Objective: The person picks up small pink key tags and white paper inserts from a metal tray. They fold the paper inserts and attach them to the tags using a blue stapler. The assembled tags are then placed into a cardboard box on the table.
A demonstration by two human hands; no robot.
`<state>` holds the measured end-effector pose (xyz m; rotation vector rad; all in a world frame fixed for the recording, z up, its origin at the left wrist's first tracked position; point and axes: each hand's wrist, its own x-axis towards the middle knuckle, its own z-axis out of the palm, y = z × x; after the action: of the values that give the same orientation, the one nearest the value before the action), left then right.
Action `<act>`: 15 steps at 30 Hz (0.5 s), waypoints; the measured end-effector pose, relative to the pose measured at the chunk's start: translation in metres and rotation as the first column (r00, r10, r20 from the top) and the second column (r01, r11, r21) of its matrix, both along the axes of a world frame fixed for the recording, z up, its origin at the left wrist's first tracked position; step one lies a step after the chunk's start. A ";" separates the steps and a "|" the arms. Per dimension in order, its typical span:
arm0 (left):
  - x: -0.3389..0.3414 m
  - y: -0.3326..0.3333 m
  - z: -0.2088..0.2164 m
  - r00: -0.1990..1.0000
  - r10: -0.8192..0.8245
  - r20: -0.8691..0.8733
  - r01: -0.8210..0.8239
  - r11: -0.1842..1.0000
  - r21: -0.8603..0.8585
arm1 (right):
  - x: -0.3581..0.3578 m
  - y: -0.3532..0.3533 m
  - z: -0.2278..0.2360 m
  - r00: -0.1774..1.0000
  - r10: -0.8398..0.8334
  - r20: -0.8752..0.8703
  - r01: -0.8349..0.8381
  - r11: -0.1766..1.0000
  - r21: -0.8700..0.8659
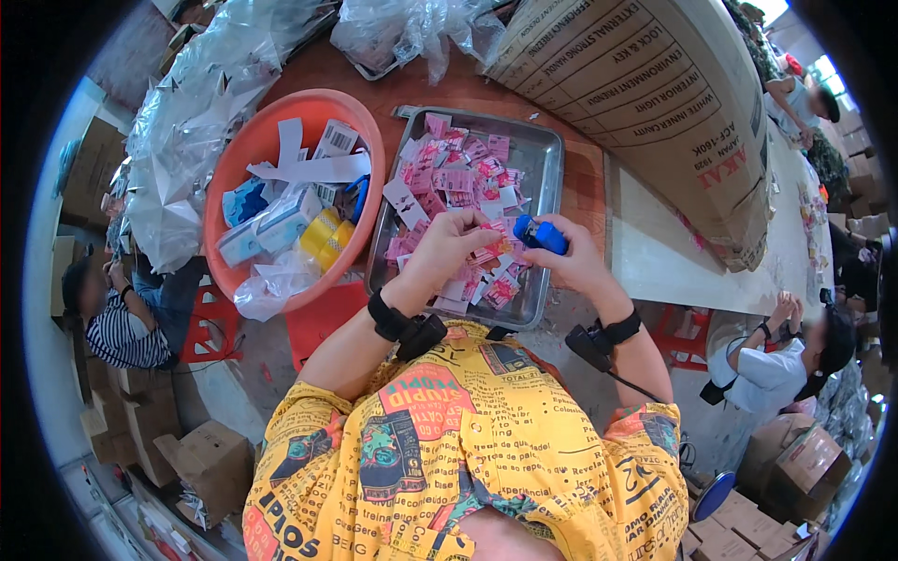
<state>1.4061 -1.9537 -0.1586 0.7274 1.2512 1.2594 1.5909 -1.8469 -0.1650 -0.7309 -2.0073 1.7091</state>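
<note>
My right hand [578, 254] is closed around a small blue stapler [541, 236], its front pointing toward my left hand. With thumb and fingertips pinched, my left hand [447, 251] holds a small pink card [488, 245], partly covered by the fingers. Both hands are over a metal tray [554, 178] strewn with many small pink printed cards [456, 180], some showing white backs. A short gap separates the card from the stapler.
Left of the tray stands an orange plastic basin [217, 178] with paper strips, yellow tape rolls [327, 236] and clear packaging. Clear plastic bags [178, 159] lie beyond it. A large cardboard box [645, 103] fills the far right. Other people sit at both sides.
</note>
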 end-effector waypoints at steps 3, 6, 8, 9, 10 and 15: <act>0.001 -0.001 -0.002 0.999 0.010 -0.038 -0.010 1.000 0.009 | 0.008 0.009 -0.004 0.991 0.072 0.117 -0.096 0.973 0.211; 0.006 -0.001 0.001 0.992 -0.036 -0.123 0.040 0.999 0.030 | 0.010 0.015 -0.002 0.972 0.175 0.157 -0.211 0.944 0.252; 0.011 -0.002 0.012 0.981 -0.090 -0.174 0.088 0.996 -0.014 | 0.010 0.017 -0.004 0.954 0.227 0.195 -0.265 0.944 0.197; 0.013 -0.002 0.016 0.973 -0.116 -0.197 0.111 0.993 -0.036 | 0.011 0.019 -0.009 0.946 0.238 0.220 -0.273 0.951 0.145; 0.015 -0.001 0.016 0.967 -0.106 -0.232 0.105 0.994 -0.019 | 0.011 0.020 -0.012 0.937 0.250 0.245 -0.279 0.956 0.092; 0.020 0.002 0.014 0.924 -0.033 -0.381 0.066 0.995 0.074 | 0.005 0.019 -0.003 0.921 0.270 0.280 -0.293 0.955 0.045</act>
<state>1.4257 -1.9517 -0.1450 1.0979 1.4851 1.1694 1.5963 -1.8280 -0.1679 -0.7063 -2.4631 1.7390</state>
